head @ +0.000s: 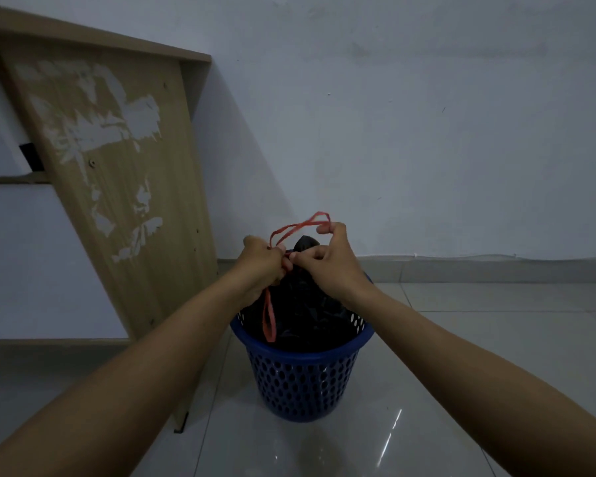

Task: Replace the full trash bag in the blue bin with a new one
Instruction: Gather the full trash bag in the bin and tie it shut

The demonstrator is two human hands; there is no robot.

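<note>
Here both hands' fingers (291, 258) pinch red drawstrings (300, 226) above the upright, upward-pointing black bag (303, 304).

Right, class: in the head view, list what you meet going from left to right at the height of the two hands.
wooden desk side panel → left hand → gathered neck of the black trash bag → right hand → pale wall
</note>
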